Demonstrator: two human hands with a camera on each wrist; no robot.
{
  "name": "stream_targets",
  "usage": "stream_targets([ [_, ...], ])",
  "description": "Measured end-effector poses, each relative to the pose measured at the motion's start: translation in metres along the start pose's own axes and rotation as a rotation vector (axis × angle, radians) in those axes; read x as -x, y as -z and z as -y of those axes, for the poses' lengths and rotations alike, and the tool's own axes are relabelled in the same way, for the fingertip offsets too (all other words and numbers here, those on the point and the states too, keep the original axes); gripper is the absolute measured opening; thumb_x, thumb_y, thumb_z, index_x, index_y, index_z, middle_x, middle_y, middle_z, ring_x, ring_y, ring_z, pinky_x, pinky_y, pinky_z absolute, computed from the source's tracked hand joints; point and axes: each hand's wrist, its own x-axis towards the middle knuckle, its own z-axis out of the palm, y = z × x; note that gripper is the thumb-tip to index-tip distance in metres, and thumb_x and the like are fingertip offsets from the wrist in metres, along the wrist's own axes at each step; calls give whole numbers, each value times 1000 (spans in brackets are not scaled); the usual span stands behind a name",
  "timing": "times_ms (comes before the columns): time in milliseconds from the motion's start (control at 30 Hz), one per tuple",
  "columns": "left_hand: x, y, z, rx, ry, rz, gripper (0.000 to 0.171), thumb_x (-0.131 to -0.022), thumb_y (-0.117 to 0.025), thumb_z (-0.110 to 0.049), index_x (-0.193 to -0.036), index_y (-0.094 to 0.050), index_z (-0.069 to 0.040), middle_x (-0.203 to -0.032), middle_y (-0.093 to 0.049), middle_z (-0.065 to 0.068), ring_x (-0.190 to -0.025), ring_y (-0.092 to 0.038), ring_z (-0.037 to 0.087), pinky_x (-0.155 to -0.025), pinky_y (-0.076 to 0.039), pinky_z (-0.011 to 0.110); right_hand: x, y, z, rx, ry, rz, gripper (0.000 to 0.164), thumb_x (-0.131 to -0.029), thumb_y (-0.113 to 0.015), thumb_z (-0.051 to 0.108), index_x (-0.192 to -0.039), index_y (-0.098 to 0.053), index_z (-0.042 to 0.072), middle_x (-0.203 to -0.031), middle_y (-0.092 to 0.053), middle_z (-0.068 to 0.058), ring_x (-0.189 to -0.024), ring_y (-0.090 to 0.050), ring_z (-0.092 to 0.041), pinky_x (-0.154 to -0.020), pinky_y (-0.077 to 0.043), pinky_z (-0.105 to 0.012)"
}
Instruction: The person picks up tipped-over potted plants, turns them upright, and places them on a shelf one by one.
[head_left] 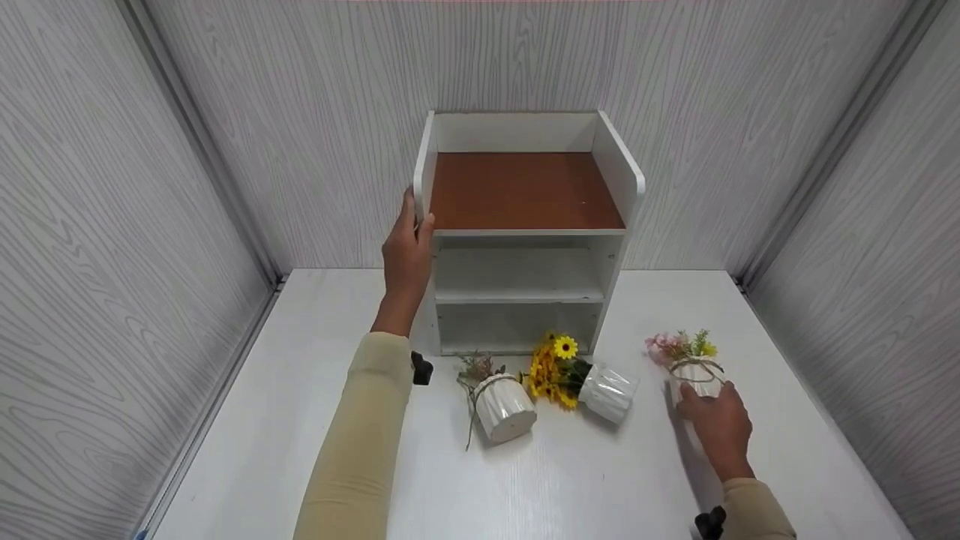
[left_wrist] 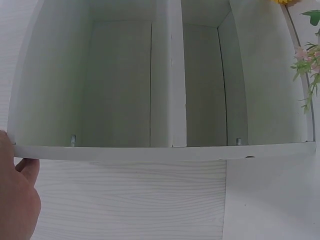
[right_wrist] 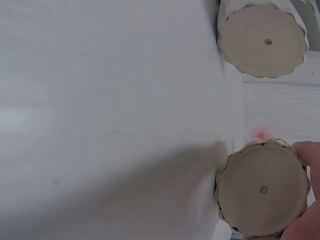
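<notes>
A small white shelf unit (head_left: 517, 234) with a brown top board (head_left: 517, 191) stands at the back of the table. My left hand (head_left: 407, 259) grips the front edge of its left side panel, thumb on the inner side. At the right, my right hand (head_left: 721, 427) holds a white fluted pot (head_left: 697, 369) by its sides, near the base. The pot has twine round it and pink and yellow flowers (head_left: 679, 346); its round base (right_wrist: 262, 205) with a small hole shows in the right wrist view.
Two more potted plants lie on their sides before the shelf: a white twine-tied pot (head_left: 505, 409) with dried-looking sprigs, and a shiny-wrapped pot (head_left: 608, 393) with yellow sunflowers (head_left: 553, 371). Wood-grain walls (head_left: 300, 127) enclose the white table (head_left: 247, 450) at the back and both sides.
</notes>
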Motion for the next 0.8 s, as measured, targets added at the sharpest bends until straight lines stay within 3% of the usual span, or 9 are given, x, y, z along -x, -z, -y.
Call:
stream_targets([
  [233, 1, 0, 1, 24, -4, -5, 60, -108, -48, -34, -160, -28, -14, -157, -45, 7, -137, -52, 21, -101, -52, 40, 7, -11, 1, -8, 33, -81, 94, -98, -55, 58, -151, -25, -14, -144, -43, -38, -134, -42, -53, -107, -36, -64],
  [467, 1, 2, 2, 32, -5, 2, 60, -108, -48, -34, -161, -27, -15, -158, -43, 5, -140, -48, 19, -107, -48, 39, 21, -14, 0, -56, -17, -71, 108, -96, -55, 62, -158, -3, -10, -161, -17, -35, -148, -20, -50, -118, -23, -60],
  [567, 1, 2, 1, 31, -6, 2, 60, -108, -48, -34, -161, -27, -15, -158, -44, 4, -140, -48, 18, -107, -47, 39, 25, -14, -3, -75, -21, -59, 110, -95, -56, 62, -158, 1, -9, -162, -13, -34, -150, -16, -49, -120, -20, -60],
  [800, 2, 1, 1, 35, 10, 13, 60, -108, -48, -34, -161, -27, -17, -157, -45, 5, -139, -50, 19, -106, -49, 38, 33, -12, -9, -51, -69, -51, 112, -93, -60, 63, -158, -3, -9, -158, -23, -36, -147, -24, -50, -117, -24, -62],
])
